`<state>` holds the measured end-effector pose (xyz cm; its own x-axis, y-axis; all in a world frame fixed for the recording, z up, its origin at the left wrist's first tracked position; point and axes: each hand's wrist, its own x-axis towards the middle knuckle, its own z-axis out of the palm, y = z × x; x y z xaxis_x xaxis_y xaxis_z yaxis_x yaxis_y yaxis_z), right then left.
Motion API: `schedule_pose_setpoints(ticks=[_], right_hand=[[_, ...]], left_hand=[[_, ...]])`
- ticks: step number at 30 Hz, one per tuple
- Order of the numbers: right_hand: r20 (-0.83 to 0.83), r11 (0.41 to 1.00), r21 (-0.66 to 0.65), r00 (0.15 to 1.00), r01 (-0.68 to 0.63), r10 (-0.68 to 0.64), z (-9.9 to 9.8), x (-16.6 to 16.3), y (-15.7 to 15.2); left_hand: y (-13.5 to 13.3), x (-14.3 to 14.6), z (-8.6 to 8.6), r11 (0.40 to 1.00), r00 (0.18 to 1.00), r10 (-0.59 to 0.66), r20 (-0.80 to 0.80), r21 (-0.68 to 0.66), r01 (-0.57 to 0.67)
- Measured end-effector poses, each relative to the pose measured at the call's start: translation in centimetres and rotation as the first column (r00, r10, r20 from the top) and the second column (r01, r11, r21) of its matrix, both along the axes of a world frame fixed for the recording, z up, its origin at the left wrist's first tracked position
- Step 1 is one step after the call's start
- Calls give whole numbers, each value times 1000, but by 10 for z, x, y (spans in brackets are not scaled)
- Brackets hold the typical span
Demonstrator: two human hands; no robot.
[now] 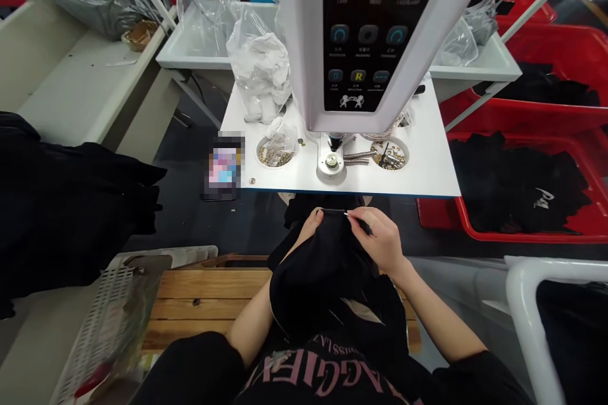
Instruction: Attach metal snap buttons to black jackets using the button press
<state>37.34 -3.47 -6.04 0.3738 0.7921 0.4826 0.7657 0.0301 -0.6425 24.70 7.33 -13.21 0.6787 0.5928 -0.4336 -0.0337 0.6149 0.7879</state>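
I see a person's two hands just outside the front edge of the white table (418,174), on the person's own side of it. The left hand (306,231) is pinching the top edge of a black cloth (318,272). The right hand (377,237) is closed around what looks like a small dark stick (365,226), and a pale tip pokes out at the cloth's edge. I can't tell if those fingers pinch the cloth too.

Between the hands, the cloth's edge runs from left to right, the same way as the table's front edge. The rest hangs down, away from the table, into the lap. Neither hand has to reach for the cloth.

Near the table's front edge is a round metal post (331,164), part of the big white machine (297,57) standing over the table. It lies forward of the cloth, with a gap between, and the left fingertips look a little closer to it than the right ones.

On each side of that post, the table has a round hole with shiny bits: the left hole (267,157) and the right hole (403,155). Back on the table's left sits a clear bag (261,69) of white stuff. Right of the table are red boxes (536,237) of black cloth pieces.
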Motion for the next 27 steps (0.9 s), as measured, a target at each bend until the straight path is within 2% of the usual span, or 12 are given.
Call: schedule_pose_setpoints(ticks=[5, 9, 12, 18, 22, 27], right_hand=[[26, 1000, -4, 1000, -4, 4, -6, 2, 2], [37, 999, -24, 999, -21, 22, -8, 1, -1], [50, 998, -38, 998, -41, 42, -8, 0, -3], [85, 1000, 14, 996, -11, 9, -8, 0, 0], [99, 999, -18, 994, -48, 50, -8, -2, -1], [78, 1000, 3, 997, -14, 14, -8, -1, -1]], left_hand=[[3, 1, -7, 999, 999, 11, -45, 31, -9], [2, 2, -6, 999, 998, 26, -52, 42, -24], [2, 2, -3, 1000, 999, 12, -34, 20, -11], [2, 1, -1, 1000, 999, 9, -49, -8, -10], [2, 1, -2, 1000, 999, -5, -33, -8, 5], [1, 1, -6, 999, 1000, -15, -16, -36, 14]])
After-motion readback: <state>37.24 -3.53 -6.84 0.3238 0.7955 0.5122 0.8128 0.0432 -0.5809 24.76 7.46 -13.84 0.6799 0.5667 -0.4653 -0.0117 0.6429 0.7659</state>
